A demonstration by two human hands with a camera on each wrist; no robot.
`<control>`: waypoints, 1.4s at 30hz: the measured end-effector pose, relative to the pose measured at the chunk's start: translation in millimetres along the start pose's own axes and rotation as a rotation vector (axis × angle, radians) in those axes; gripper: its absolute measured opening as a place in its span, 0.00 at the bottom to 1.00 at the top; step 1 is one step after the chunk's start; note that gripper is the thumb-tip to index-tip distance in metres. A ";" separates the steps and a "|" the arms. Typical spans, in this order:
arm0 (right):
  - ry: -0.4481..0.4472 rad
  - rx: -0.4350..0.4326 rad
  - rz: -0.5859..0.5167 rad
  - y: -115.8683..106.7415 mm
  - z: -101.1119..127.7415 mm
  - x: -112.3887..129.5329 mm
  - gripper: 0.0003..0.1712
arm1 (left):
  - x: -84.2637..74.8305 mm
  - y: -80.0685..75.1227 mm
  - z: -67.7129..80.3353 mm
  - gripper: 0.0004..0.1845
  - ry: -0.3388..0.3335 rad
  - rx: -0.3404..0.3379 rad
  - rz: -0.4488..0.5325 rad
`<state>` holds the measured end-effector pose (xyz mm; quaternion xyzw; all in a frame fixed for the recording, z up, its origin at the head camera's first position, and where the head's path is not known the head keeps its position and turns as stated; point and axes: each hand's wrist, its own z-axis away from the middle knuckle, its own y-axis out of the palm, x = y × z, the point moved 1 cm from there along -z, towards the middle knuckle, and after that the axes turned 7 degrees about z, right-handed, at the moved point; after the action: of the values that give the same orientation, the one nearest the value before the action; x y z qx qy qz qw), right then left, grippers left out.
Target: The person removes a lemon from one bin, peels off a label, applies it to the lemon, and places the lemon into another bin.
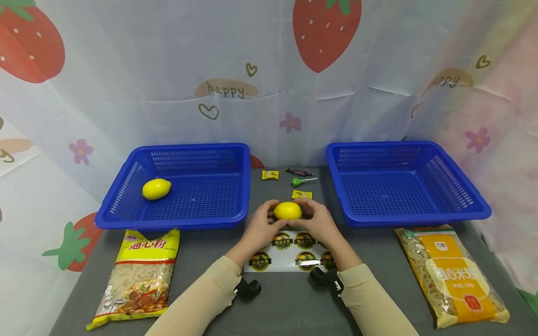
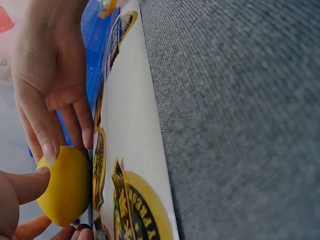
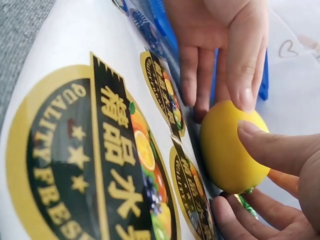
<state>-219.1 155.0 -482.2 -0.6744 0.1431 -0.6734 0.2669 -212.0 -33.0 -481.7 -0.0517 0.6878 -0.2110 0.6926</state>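
A yellow lemon [image 1: 287, 211] is held between both hands at the middle of the table, just beyond a white sheet of round fruit stickers [image 1: 279, 263]. My left hand [image 1: 261, 228] grips it from the left, its thumb on the near side. From the right, my right hand [image 1: 319, 225] holds the same lemon. In the left wrist view both thumbs touch the lemon [image 2: 65, 187], its long axis lying roughly along the gap between the hands. The right wrist view shows fingers bent around the lemon [image 3: 232, 150]; some fingertips are hidden behind it.
A blue basket [image 1: 193, 223] at left holds another lemon [image 1: 156, 189]. A second blue basket [image 1: 414, 218] stands at right. Wrapped candies [image 1: 270, 175] and a green lollipop [image 1: 296, 181] lie behind the hands. Bagged noodles flank the front: a yellow-red bag [image 1: 140, 280] and an orange bag [image 1: 456, 280].
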 end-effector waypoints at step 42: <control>-0.138 0.111 0.258 -33.6 53.9 1.8 0.19 | 0.4 -37.8 85.9 0.19 0.154 -0.179 -0.351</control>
<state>-171.5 190.5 -459.5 -0.6792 0.1725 -0.5924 0.3976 -136.6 -86.1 -464.2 -0.2158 0.7352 -0.2697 0.5832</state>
